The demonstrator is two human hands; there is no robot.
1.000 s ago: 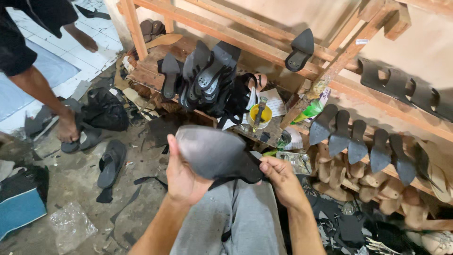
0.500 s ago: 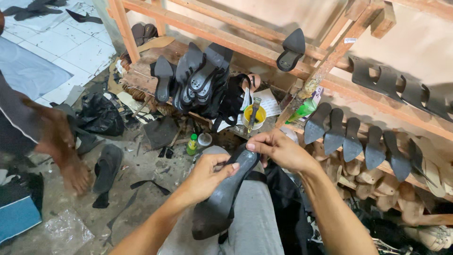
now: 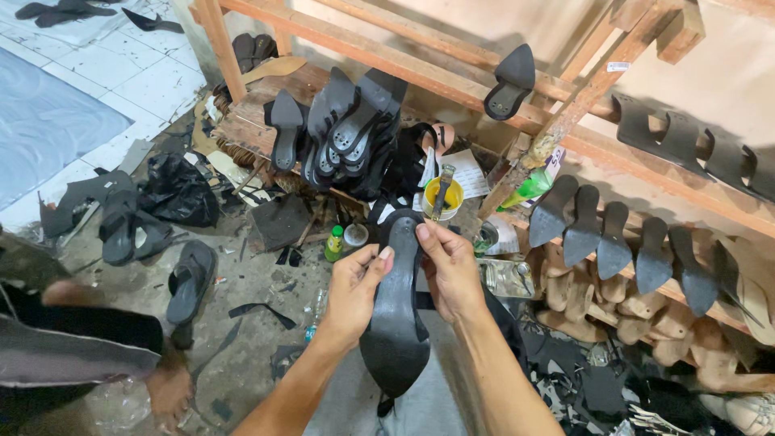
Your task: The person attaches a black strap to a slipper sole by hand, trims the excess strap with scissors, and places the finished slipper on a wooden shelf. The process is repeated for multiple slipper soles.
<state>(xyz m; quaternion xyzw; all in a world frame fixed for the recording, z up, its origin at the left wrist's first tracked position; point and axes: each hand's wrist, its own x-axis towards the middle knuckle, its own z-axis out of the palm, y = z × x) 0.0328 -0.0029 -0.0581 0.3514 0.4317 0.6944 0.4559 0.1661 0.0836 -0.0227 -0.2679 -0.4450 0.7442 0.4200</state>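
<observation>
Gripping a black shoe sole (image 3: pixel 395 323) between them, both hands are closed on its narrow upper half, well up from the broad rounded toe that hangs down toward the person's lap. The left hand (image 3: pixel 355 295) clasps the left edge with its thumb laid across the face; the right hand (image 3: pixel 452 270) pinches the top end, fingertips curled over the heel part. The sole's long axis runs nearly straight away from the person, heel end far, toe end near, tilted a little to the left at the bottom. Neither hand is nearer than the other: they sit side by side on it, the right slightly farther up.

Just beyond the grip stands a yellow glue pot (image 3: pixel 442 198) with a brush handle sticking out, and left of it a small green bottle (image 3: pixel 334 242) and a round tin (image 3: pixel 354 236). Past those, a stack of black soles (image 3: pixel 347 129) leans on the wooden rack (image 3: pixel 420 69). To the right of the grip, a row of black heel pieces (image 3: pixel 613 234) hangs on a rail above pale wooden lasts (image 3: pixel 630 303). Far off to the left, black sandals (image 3: pixel 190 282) lie on the dirty floor, and another person's foot (image 3: pixel 168 391) shows at the lower left. Nothing lies between the hands and the pot.
</observation>
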